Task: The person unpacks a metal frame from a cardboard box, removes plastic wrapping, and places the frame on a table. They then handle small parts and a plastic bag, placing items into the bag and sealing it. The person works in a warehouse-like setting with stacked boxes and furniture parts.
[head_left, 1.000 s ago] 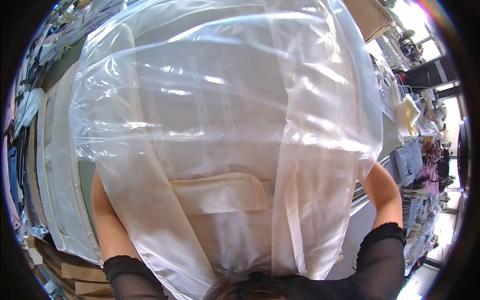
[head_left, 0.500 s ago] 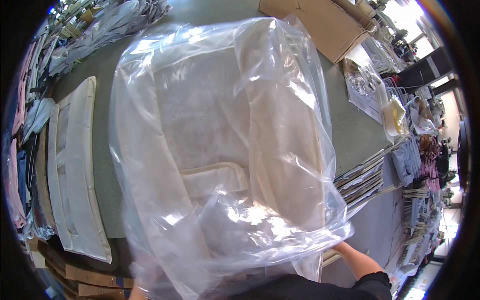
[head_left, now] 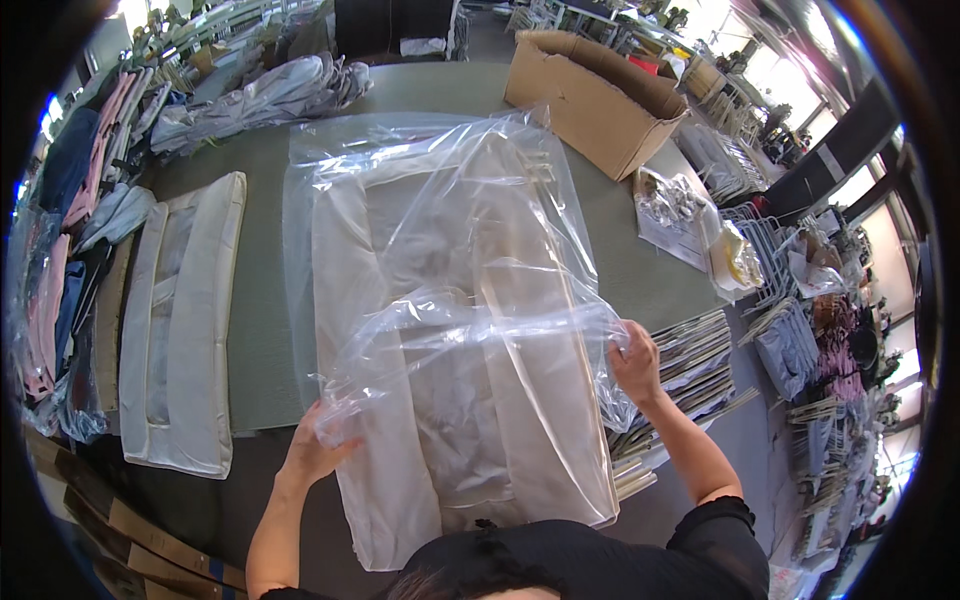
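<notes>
A large flat cream fabric piece (head_left: 545, 420) with greyish see-through panels lies in front of me. Its far part is inside a clear plastic bag (head_left: 590, 240), and its near end sticks out toward my body. My left hand (head_left: 322, 442) grips bunched plastic at the bag's left side, its fingers partly behind the film. On the other side my right hand (head_left: 636, 365) is closed on the bag's edge. Between both hands the film stretches across the fabric in shiny folds.
A second cream fabric piece (head_left: 200, 330) lies at the left on the green-grey table (head_left: 265, 300). An open cardboard box (head_left: 590, 110) stands at the far right, near bagged small parts (head_left: 680, 215). Thin rods (head_left: 685, 360) are stacked beyond my right hand. Folded garments (head_left: 270, 105) lie far left.
The bag, earlier raised close and covering most of the fabric, now lies lower, its near edge drawn away from me. Both hands have moved forward into fuller view. My view has tilted up.
</notes>
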